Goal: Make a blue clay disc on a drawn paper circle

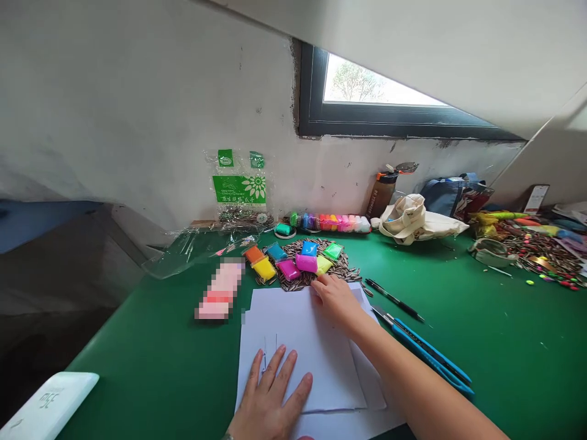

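Observation:
My left hand lies flat with fingers spread on white paper sheets, holding nothing. Thin dark lines show on the paper beyond its fingertips. My right hand reaches across to the far edge of the sheets, its fingers bent and close together. What they pinch, if anything, is hidden. Just past those fingertips lies a pile of striped sunflower seeds. On the pile rest several small bright packets of what looks like modelling clay, among them a magenta packet and a yellow packet.
Right of the paper lie a black pen and a blue utility knife, its blade showing. A clear seed bag leans on the wall. Further back stand a brown bottle and a cloth bag. A white device sits front left.

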